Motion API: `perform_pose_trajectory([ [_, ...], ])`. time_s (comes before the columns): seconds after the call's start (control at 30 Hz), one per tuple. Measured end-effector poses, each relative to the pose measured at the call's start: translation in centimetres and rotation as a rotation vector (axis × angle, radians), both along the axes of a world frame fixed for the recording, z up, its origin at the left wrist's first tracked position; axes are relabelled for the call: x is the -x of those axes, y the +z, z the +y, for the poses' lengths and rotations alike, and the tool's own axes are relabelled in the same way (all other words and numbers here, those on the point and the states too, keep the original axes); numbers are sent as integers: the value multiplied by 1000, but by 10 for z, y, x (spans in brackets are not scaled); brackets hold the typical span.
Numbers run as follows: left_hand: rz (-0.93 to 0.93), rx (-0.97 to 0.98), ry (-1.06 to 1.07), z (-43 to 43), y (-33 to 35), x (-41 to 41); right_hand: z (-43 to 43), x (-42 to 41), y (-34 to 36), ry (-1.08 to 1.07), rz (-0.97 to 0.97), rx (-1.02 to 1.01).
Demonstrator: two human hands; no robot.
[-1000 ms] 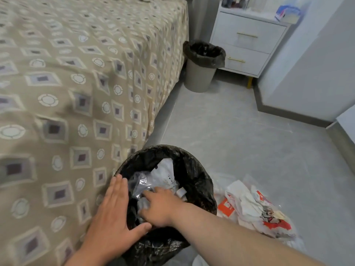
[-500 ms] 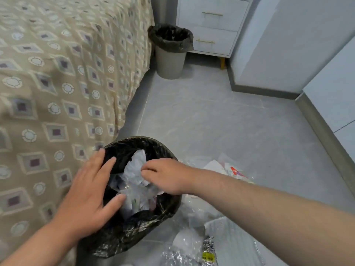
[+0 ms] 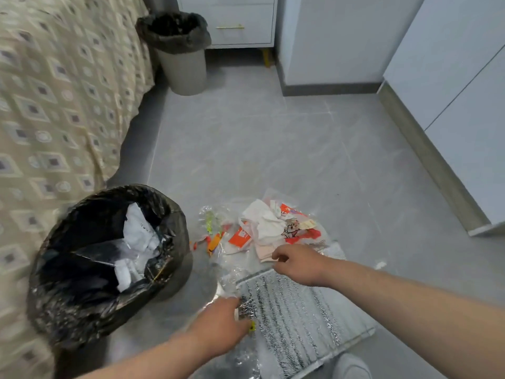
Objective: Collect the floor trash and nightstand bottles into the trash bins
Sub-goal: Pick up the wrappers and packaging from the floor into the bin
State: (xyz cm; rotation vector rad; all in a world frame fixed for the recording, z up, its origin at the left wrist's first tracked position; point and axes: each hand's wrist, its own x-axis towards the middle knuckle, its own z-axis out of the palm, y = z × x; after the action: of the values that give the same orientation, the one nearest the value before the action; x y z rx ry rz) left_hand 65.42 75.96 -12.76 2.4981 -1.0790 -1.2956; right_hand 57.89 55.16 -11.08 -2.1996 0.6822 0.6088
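Observation:
A bin with a black liner [image 3: 175,214] stands at the lower left by the bed, holding white paper and clear plastic. To its right a trash pile [image 3: 273,225] of white, orange and red wrappers and clear plastic lies on the floor. A silver foil bag [image 3: 295,310] lies flat in front of it. My right hand [image 3: 297,265] hovers over the pile's near edge, fingers apart and holding nothing. My left hand [image 3: 221,321] reaches a small crinkled silver wrapper [image 3: 247,307] at the foil bag's left edge; its fingertips are hidden.
A second bin with a black liner [image 3: 183,75] stands at the back beside the white nightstand [image 3: 240,20]. The patterned bed [image 3: 68,91] fills the left side. White cabinets [image 3: 464,105] line the right. Grey tile floor lies between.
Both hands have left the near bin. My right hand moved right over the floor pile, and my left hand moved down to the silver wrapper. The camera view tilted down and right.

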Motion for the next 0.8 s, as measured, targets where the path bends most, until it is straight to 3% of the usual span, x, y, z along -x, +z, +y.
perform_pose_trajectory([
  [0.17, -144, -171, 403, 20, -72, 11, -10, 9, -33, -153, -61, -28],
  [0.27, -67, -297, 733, 33, -93, 22, -9, 12, -47, -174, -75, -39],
  [0.33, -11, -307, 817, 37, -103, 28, -9, 15, -52, -183, -54, -43],
  [0.47, 82, -262, 836, 39, -118, 29, -11, 21, -57, -199, -9, -45],
  [0.8, -27, -77, 691, 40, -128, -4, -11, 10, -71, -219, -6, -63],
])
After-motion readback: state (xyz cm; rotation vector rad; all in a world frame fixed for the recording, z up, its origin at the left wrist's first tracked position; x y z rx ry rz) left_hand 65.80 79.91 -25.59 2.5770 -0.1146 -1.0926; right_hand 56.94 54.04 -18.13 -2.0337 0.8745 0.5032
